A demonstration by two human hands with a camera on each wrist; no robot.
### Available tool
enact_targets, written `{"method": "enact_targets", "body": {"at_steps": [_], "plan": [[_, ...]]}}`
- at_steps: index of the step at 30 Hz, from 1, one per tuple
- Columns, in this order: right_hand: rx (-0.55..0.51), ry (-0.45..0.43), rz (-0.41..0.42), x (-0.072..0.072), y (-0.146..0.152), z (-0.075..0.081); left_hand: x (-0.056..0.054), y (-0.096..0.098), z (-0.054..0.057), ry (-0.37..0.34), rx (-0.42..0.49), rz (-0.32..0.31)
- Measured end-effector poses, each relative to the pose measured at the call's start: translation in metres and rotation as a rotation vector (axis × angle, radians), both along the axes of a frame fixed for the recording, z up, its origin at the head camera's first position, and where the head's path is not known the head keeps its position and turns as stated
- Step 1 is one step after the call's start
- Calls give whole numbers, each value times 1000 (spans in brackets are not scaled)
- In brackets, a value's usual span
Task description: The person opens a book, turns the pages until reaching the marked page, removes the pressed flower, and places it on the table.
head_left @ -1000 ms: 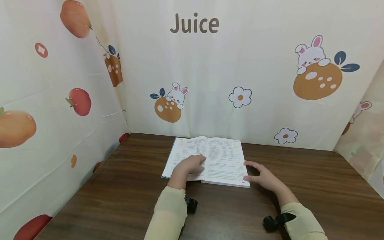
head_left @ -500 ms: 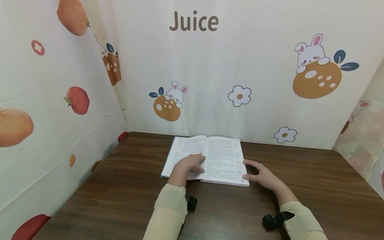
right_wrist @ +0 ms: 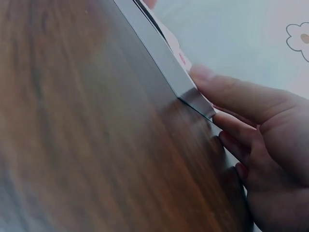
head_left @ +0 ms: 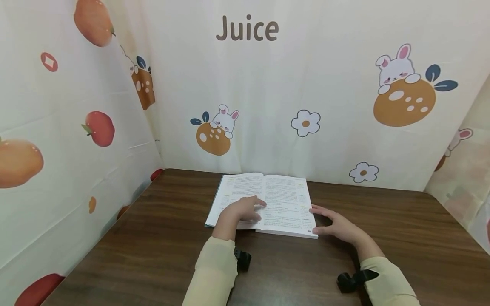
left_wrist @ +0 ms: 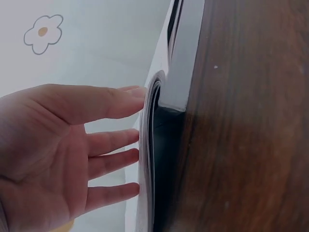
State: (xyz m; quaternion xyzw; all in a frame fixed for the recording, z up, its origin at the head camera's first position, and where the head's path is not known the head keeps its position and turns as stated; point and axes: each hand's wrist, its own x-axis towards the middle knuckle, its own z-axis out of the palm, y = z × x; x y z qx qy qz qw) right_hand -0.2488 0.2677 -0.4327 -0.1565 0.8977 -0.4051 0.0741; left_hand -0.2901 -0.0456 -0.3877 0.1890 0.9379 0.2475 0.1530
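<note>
An open book (head_left: 285, 195) with printed pages lies on the table near the curtain. My left hand (head_left: 241, 210) rests on its left page close to the fold, fingers spread and fingertips touching the paper. Seen from the left wrist, the thumb and fingers (left_wrist: 113, 140) press the curved pages from above. At the book's right edge is my right hand (head_left: 338, 225), thumb and fingers apart. In the right wrist view the thumb (right_wrist: 207, 79) touches the lower corner's upper edge, while the other fingers lie along the side of the page block (right_wrist: 159, 53).
The brown wooden table (head_left: 153, 255) extends around the book on both sides and toward me. A white curtain (head_left: 268, 85) printed with fruit, rabbits and flowers hangs behind the table and along its left. Black wrist cameras (head_left: 242, 259) are strapped over both sleeves.
My left index finger has reached slightly further right across the fold. My right thumb has shifted a little down and right at the book's edge. The book stays in place.
</note>
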Motion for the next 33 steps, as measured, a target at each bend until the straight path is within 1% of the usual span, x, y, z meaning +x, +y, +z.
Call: {"method": "enact_targets", "body": {"at_steps": [4, 9, 11, 15, 20, 26, 30, 33], "plan": [[-12, 33, -17, -1, -2, -1, 2, 1, 4, 35, -15, -8], [-6, 57, -47, -3, -4, -1, 4, 4, 8, 48, -42, 23], [4, 62, -70, -4, -5, -2, 5, 7, 10, 71, -71, 37], [22, 72, -106, -4, -7, -3, 7, 14, 12, 143, -119, 40], [12, 86, -112, -4, -7, -5, 12, 29, 13, 188, -131, -2], [13, 99, -113, -3, -7, -5, 19, 48, 10, 238, -161, -102], [20, 94, -123, -3, -8, -5, 23, 57, 7, 257, -191, -164], [24, 84, -134, -3, -8, -5, 25, 62, 6, 267, -219, -191]]}}
